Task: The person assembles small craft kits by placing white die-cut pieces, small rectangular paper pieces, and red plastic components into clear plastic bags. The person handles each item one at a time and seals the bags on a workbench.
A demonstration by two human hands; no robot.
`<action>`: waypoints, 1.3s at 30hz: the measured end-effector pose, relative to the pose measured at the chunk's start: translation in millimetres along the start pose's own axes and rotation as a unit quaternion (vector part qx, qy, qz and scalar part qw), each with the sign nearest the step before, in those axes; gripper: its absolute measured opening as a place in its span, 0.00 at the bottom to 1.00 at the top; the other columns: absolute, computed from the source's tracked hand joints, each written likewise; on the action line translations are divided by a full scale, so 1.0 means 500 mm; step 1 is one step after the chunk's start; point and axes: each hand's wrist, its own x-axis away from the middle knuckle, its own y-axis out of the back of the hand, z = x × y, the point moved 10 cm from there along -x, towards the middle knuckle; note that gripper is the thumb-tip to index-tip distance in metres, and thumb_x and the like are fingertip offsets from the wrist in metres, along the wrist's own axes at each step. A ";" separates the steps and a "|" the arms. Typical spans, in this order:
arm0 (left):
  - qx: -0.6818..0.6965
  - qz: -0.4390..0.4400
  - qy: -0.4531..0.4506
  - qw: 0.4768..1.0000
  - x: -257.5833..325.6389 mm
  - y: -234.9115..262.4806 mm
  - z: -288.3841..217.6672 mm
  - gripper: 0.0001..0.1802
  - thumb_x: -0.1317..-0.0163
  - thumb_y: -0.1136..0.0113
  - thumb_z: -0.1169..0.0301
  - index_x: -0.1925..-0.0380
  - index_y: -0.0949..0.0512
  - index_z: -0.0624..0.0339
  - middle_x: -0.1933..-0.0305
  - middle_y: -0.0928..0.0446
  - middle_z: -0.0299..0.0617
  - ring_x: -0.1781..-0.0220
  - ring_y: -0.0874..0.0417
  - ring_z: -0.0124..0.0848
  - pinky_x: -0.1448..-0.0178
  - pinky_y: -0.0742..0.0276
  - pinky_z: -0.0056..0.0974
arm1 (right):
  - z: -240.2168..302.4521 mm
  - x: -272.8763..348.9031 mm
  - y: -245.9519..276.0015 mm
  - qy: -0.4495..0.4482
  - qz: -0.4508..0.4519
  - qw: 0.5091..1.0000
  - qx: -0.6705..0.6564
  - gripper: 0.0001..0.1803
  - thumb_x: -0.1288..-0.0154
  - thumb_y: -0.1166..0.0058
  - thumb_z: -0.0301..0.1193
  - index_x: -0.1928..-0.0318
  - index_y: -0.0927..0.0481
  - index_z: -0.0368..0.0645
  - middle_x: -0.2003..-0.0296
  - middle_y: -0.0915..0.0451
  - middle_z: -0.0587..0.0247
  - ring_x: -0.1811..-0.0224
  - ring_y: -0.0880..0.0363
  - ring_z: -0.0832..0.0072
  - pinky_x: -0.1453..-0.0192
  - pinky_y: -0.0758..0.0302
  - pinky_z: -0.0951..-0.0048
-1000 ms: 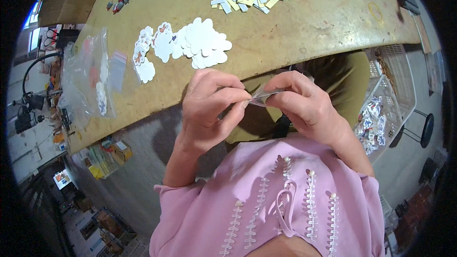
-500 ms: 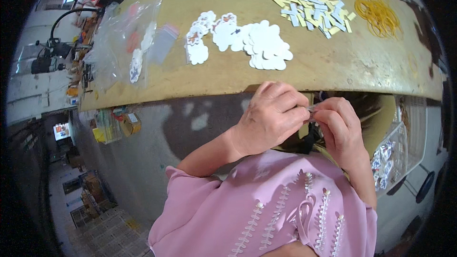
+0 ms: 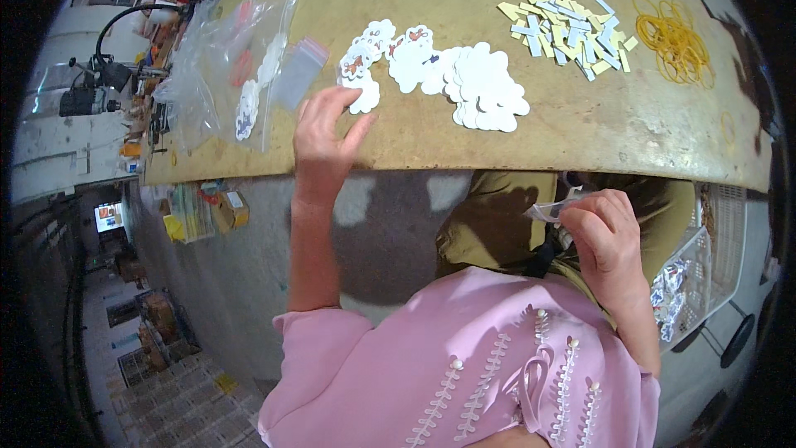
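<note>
The person's right hand (image 3: 609, 236) holds a small, thin, transparent plastic bag (image 3: 546, 211), and its fingers are closed on the bag's edge. The bag is in front of the body, above the lap and just off the near edge of the wooden, yellowish-brown desk (image 3: 597, 137). It looks crumpled and shiny. Its free end points to the person's left, and its long axis seems to run roughly sideways.

The left hand (image 3: 322, 143) is over the desk, with its fingers apart. They are at the white, scalloped-edge flat cutouts with small brown prints (image 3: 362, 98); whether they touch, I cannot tell.

In the right hand there is one bag. The cutouts overlap, so I cannot count them exactly; beside the printed ones there is one pile of plain white cutouts (image 3: 489, 95). To the left lie one stack of small clear bags (image 3: 298, 76) and one large clear plastic bag (image 3: 203, 108). Farther right are one heap of pale yellow and whitish strips (image 3: 572, 33) and one tangle of yellow rubber bands (image 3: 670, 40).
</note>
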 end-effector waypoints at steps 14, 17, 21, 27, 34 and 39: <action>0.190 0.068 0.095 0.975 -0.026 -0.012 0.063 0.11 0.35 0.25 0.77 0.53 0.09 0.64 0.52 0.14 0.43 0.54 0.12 0.29 0.48 0.16 0.32 | -0.013 0.027 -0.055 -0.039 0.076 0.994 -0.068 0.13 0.49 0.37 0.16 0.60 0.16 0.38 0.62 0.18 0.55 0.60 0.18 0.56 0.58 0.19 0.58; 0.187 0.092 0.091 0.974 -0.035 -0.011 0.075 0.10 0.34 0.25 0.75 0.53 0.09 0.63 0.53 0.14 0.42 0.55 0.13 0.29 0.49 0.17 0.33 | -0.007 0.030 -0.053 -0.022 0.086 0.995 -0.039 0.13 0.49 0.37 0.18 0.60 0.15 0.39 0.62 0.17 0.56 0.59 0.17 0.57 0.55 0.19 0.58; 0.160 0.104 0.061 0.980 -0.038 -0.009 0.079 0.09 0.33 0.26 0.74 0.54 0.08 0.61 0.54 0.14 0.41 0.54 0.13 0.29 0.50 0.18 0.34 | 0.003 0.035 -0.057 0.018 0.097 0.995 -0.008 0.12 0.49 0.37 0.21 0.60 0.14 0.41 0.62 0.17 0.58 0.58 0.17 0.60 0.50 0.22 0.58; 0.174 0.112 0.075 0.976 -0.040 -0.015 0.084 0.09 0.35 0.24 0.75 0.55 0.08 0.60 0.56 0.14 0.39 0.53 0.14 0.27 0.50 0.19 0.32 | 0.006 0.042 -0.057 0.030 0.096 0.995 -0.008 0.12 0.46 0.38 0.25 0.59 0.13 0.41 0.62 0.15 0.59 0.58 0.16 0.62 0.50 0.23 0.59; 0.313 0.134 0.139 0.930 -0.039 -0.042 0.132 0.10 0.37 0.22 0.75 0.56 0.08 0.59 0.53 0.16 0.35 0.53 0.15 0.25 0.50 0.19 0.30 | 0.007 0.045 -0.055 0.044 0.073 0.996 -0.019 0.11 0.46 0.37 0.25 0.60 0.13 0.41 0.63 0.14 0.59 0.59 0.15 0.62 0.52 0.23 0.60; 0.143 0.105 0.044 0.983 -0.053 -0.011 0.080 0.08 0.35 0.27 0.79 0.56 0.09 0.63 0.58 0.15 0.39 0.58 0.15 0.26 0.53 0.19 0.32 | 0.004 0.046 -0.056 0.046 0.064 0.996 -0.035 0.16 0.51 0.33 0.21 0.58 0.13 0.40 0.64 0.15 0.61 0.60 0.15 0.63 0.54 0.23 0.60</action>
